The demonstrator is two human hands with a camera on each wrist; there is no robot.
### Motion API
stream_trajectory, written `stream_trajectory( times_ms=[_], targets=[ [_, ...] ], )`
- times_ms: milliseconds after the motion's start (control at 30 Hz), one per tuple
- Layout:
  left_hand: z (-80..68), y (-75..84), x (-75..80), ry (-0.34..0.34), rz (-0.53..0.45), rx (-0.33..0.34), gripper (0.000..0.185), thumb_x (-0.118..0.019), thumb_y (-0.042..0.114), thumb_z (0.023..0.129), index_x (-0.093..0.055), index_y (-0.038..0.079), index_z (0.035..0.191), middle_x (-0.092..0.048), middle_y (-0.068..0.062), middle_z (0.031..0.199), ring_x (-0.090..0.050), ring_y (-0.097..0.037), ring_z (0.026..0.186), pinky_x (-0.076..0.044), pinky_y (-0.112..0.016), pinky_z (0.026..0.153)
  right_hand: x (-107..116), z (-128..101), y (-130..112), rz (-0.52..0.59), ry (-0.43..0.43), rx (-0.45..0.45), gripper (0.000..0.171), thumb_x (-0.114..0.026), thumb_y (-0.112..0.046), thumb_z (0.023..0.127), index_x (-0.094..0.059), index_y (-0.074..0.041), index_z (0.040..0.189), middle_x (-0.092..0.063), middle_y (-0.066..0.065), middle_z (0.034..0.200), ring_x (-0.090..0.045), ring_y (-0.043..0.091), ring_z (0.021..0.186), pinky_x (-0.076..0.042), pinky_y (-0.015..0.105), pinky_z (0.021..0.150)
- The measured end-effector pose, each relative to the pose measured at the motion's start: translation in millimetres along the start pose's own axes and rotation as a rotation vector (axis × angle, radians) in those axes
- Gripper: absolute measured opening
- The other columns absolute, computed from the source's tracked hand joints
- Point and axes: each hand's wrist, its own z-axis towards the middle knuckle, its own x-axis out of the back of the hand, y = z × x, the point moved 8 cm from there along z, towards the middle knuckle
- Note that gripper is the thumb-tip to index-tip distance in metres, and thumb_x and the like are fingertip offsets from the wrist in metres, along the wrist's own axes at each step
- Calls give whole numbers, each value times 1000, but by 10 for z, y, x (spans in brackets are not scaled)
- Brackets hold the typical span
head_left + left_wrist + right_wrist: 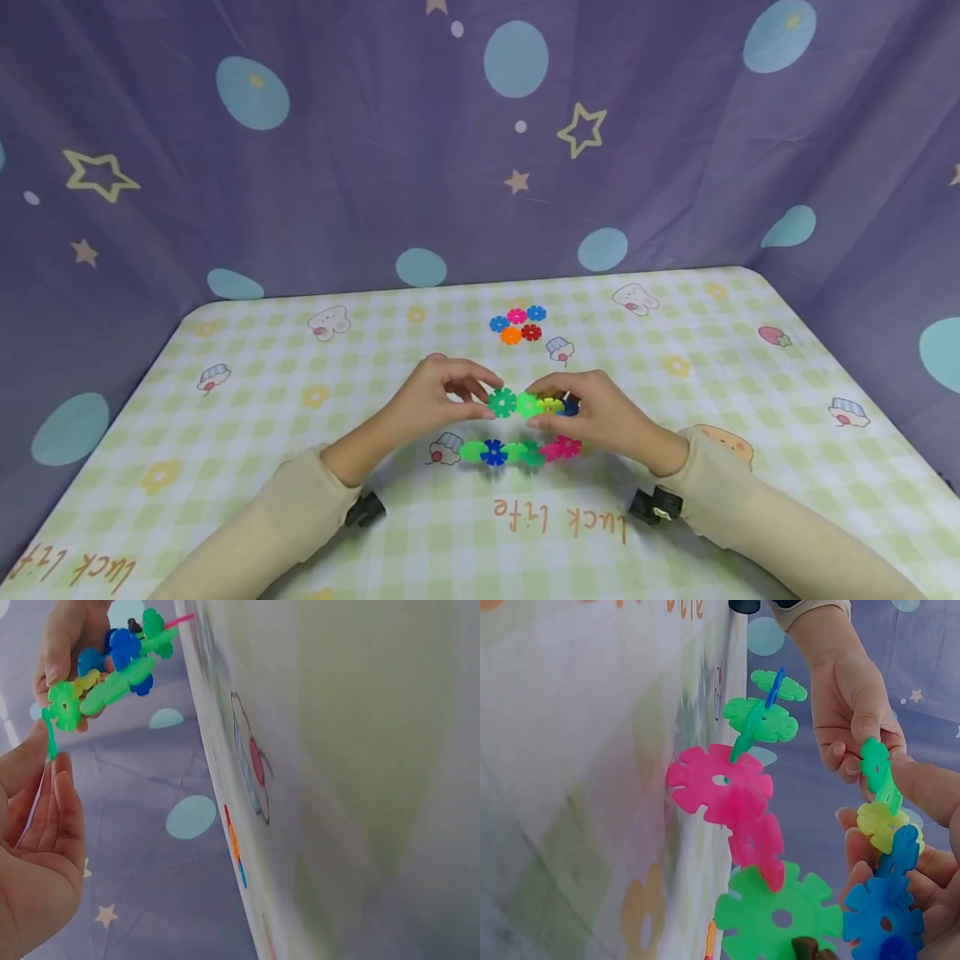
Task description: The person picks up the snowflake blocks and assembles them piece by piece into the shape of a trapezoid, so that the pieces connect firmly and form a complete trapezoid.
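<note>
My left hand pinches a green notched flower disc between thumb and fingers. This disc meets a light green disc, which my right hand holds by the edge. Yellow and blue discs continue the chain under the right hand, partly covered by its fingers. Nearer to me runs a row of linked discs, with a blue disc, green ones and a pink disc. A brown piece shows between the two rows; whether it links them I cannot tell.
Several loose discs, blue, pink, orange and a red one, lie flat farther back on the table. A checked cloth with printed pictures covers the table. Behind it hangs a purple curtain. Dark wrist cameras sit below both sleeves.
</note>
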Motion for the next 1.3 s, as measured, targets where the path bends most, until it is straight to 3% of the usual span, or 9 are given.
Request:
stream_trajectory(
  times_ms=[200,333,433,633,833,967,1167,1300],
  targets=[
    [6,-167,-48,5,-223,209,27,-74,0,78,-68,-1,105,-69,-11,101,-67,-19,82,-56,-32,70,-1,9,-10,2,-5,-3,26,-74,-24,83,-69,-11,105,-70,-3,93,-60,6,76,-52,27,67],
    [14,-247,-43,41,-336,268,29,-71,-5,79,-64,-8,107,-69,-6,99,-65,-16,82,-55,-28,74,6,17,-21,4,0,-7,26,-74,-24,82,-69,-11,104,-70,-3,92,-60,6,76,-52,25,67],
    [13,-289,-31,58,-350,288,28,-70,-5,79,-64,-11,106,-69,-2,94,-64,-13,80,-55,-25,75,10,22,-19,2,4,-14,26,-74,-24,82,-69,-11,104,-70,-3,92,-60,5,76,-51,25,67],
    [-9,-247,-36,46,-278,241,19,-69,-2,82,-68,-8,100,-69,-5,87,-65,-26,75,-55,-26,70,0,15,-4,2,6,-27,26,-74,-25,83,-69,-11,104,-70,-3,91,-60,6,76,-52,28,67],
    [-46,-146,-35,82,-205,182,13,-69,5,84,-71,-2,95,-71,-11,87,-65,-38,77,-56,-30,69,-1,20,-4,4,15,-30,26,-74,-26,83,-69,-12,104,-70,-4,90,-59,5,74,-51,27,66],
    [-67,-86,-36,113,-132,166,10,-70,7,85,-72,3,94,-71,-8,87,-65,-33,78,-55,-29,68,5,22,1,7,16,-44,26,-75,-26,82,-70,-11,103,-70,-4,89,-58,5,71,-51,26,65],
    [-71,6,-28,145,-10,100,9,-69,7,85,-74,7,93,-72,-5,89,-65,-13,78,-55,-28,71,11,20,6,7,17,-64,27,-75,-25,82,-71,-10,103,-71,-3,91,-58,5,71,-52,26,66],
    [-72,33,-32,143,16,80,9,-69,8,86,-74,8,93,-71,-3,90,-65,-12,79,-55,-28,71,12,26,1,16,20,-58,27,-75,-26,82,-71,-10,103,-71,-2,92,-59,5,72,-51,26,66]
  ],
)
